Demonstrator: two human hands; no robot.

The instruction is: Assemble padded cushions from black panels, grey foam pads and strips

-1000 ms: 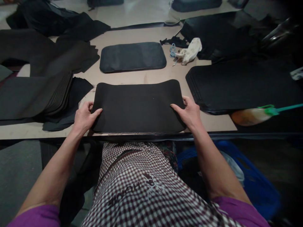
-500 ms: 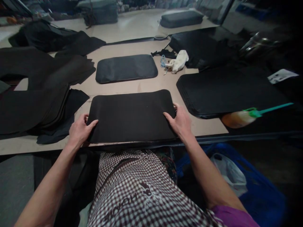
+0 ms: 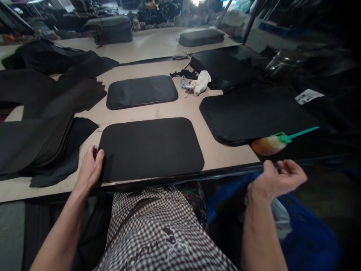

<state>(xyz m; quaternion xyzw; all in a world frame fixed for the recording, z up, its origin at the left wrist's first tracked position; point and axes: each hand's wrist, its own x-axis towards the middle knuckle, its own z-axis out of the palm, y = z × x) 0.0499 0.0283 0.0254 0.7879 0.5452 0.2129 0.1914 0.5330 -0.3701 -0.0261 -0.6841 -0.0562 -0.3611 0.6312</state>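
A black rounded-corner panel (image 3: 152, 148) lies flat at the near edge of the table. My left hand (image 3: 90, 165) rests against its left edge, thumb and fingers apart, not gripping it. Off to the right, my right hand (image 3: 278, 177) is in the air beyond the table's front edge, its fingers loosely bent and nothing seen in them. Just above that hand lies a squeeze bottle (image 3: 266, 146) of amber liquid with a green nozzle. It rests on its side against a stack of black panels (image 3: 254, 116).
Another dark panel stack (image 3: 142, 91) lies behind. Dark cut sheets (image 3: 36, 139) are piled at left. A crumpled white cloth (image 3: 202, 82) sits mid-table by a black bundle (image 3: 222, 69). Below the right side is a blue crate (image 3: 307, 233) with a plastic bag.
My right hand has let go of the panel's right edge and moved right, near the bottle. My left hand has loosened at the left edge. The view has tilted up and shifted right.
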